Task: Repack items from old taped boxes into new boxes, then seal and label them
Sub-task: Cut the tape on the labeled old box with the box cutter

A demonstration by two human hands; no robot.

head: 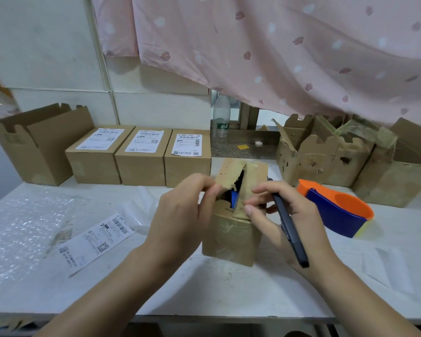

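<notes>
Old box (231,234) stands at the middle of the tabletop (229,288), brown tape over its sides, top torn open. Left hand (180,210) pinches the torn flap (225,175) on the left side of the opening between thumb and fingertips, other fingers curled. Right hand (287,215) grips a black cutter (289,227) – it runs across the palm, tip pointing away toward the back edge – while the thumb and forefinger press on the right flap (250,188). Something blue (234,198) shows inside the gap, too hidden to tell what.

Tape dispenser (338,212), orange and blue, lies just right of the old box, near the right hand, not touching it. A loose shipping label (96,240) lies flat on the left half of the tabletop beside bubble wrap (22,227).

Along the back edge, left of centre – three closed boxes (141,164) side by side, touching, each with a label on top. An open empty box (34,144) stands at the back left corner. Torn old boxes (326,156) crowd the back right corner. Plastic bottle (221,117) on the sill behind, pink curtain (277,45) above.
</notes>
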